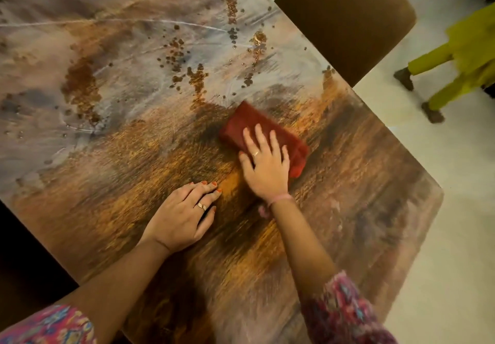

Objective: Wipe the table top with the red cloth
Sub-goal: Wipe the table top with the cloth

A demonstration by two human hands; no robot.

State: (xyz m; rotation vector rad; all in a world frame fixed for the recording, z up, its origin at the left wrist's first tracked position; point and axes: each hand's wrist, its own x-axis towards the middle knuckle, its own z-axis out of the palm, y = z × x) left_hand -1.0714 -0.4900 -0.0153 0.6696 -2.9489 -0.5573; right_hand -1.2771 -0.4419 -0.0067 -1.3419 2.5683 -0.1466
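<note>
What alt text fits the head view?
A right hand presses a folded red cloth flat on a streaked, wood-patterned table top. The left hand rests palm-down beside it. A brown chair stands at the far edge.

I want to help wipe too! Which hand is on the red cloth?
The right hand, with fingers spread flat on the red cloth. The left hand rests on the bare table top instead.

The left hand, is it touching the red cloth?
Apart. In the head view the left hand lies flat on the bare table top, and a strip of wood shows between its fingers and the red cloth under the right hand.
</note>
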